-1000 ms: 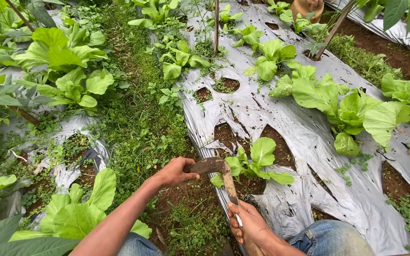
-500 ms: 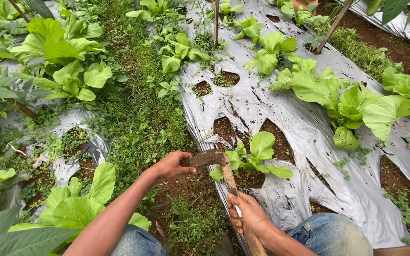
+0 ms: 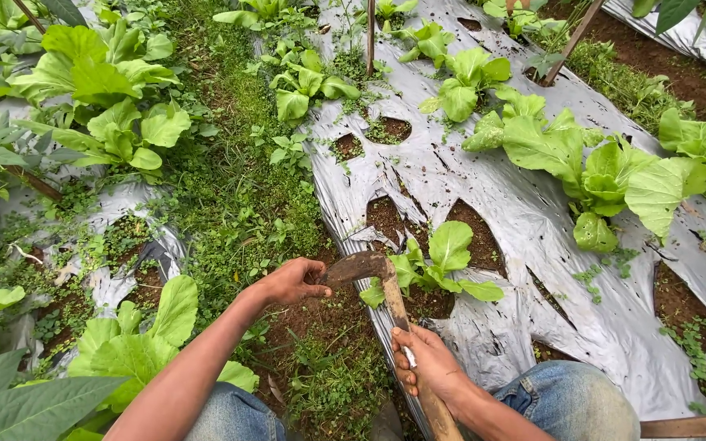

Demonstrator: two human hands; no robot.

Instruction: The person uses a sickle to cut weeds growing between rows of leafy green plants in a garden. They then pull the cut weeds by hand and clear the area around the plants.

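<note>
My right hand (image 3: 426, 365) grips the wooden handle of a small hoe (image 3: 395, 306) that points away from me. Its rusty curved blade (image 3: 356, 266) hangs over bare soil at the edge of the silver mulch sheet (image 3: 484, 192). My left hand (image 3: 292, 281) pinches the blade's tip with thumb and fingers. Just right of the blade a young leafy green plant (image 3: 443, 265) grows from a hole in the sheet. My knees in blue jeans (image 3: 574, 400) show at the bottom.
A weedy furrow (image 3: 239, 188) runs between two beds covered in silver plastic. Larger leafy greens (image 3: 606, 180) grow on the right bed and more (image 3: 116, 106) on the left. Thin stakes (image 3: 371, 37) stand at the back. A wooden bar (image 3: 692, 426) lies at bottom right.
The view has tilted slightly, so everything sits a little higher in frame. Both hands and the hoe stay in much the same pose over the soil.
</note>
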